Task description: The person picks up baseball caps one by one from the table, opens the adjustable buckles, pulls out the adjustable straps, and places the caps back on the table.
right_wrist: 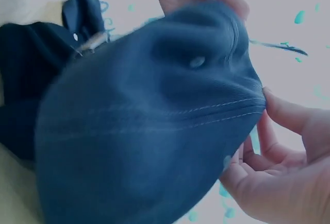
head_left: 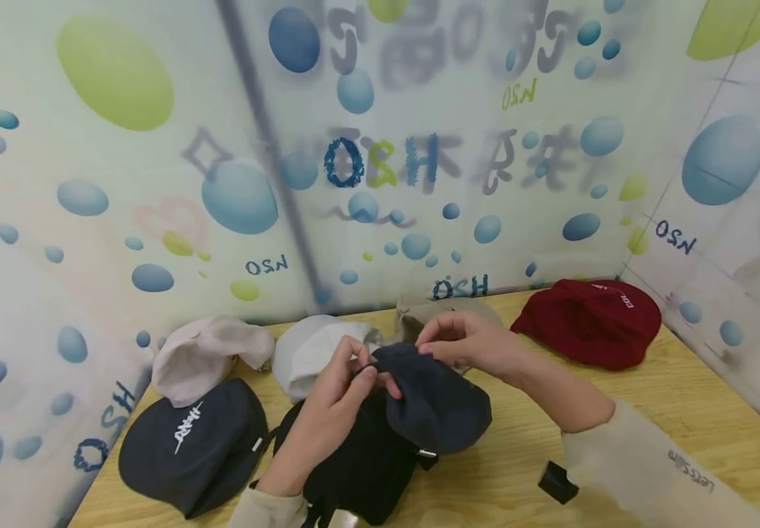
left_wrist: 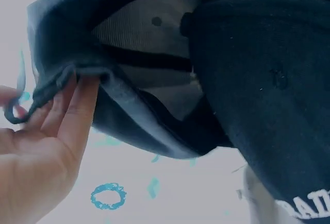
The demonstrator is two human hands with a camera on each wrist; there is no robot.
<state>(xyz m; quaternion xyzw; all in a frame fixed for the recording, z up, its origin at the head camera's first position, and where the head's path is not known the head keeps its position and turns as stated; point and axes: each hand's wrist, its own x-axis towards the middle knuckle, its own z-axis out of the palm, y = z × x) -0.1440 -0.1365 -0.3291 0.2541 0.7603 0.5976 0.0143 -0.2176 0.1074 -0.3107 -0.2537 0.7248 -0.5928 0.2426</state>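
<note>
A navy baseball cap [head_left: 442,407] is held up between both hands, its crown toward the table's right side. My left hand [head_left: 334,403] pinches the thin strap at its back edge between thumb and fingers. In the left wrist view the fingers [left_wrist: 80,110] reach under the cap's rim, and its lining shows. My right hand [head_left: 469,341] grips the cap's edge by a stitched seam, thumb on the outer cloth, as the right wrist view shows at the thumb [right_wrist: 289,110]. Below them a black cap [head_left: 360,462] lies under the left forearm; white lettering [left_wrist: 312,203] shows on dark cloth in the left wrist view.
Along the back of the wooden table [head_left: 684,418] lie a pale pink cap [head_left: 191,359], a grey-white cap [head_left: 320,352], a beige cap [head_left: 413,315] and a dark red cap [head_left: 591,323]. A lettered black cap [head_left: 191,447] sits left. A small black block [head_left: 558,482] lies near the right sleeve.
</note>
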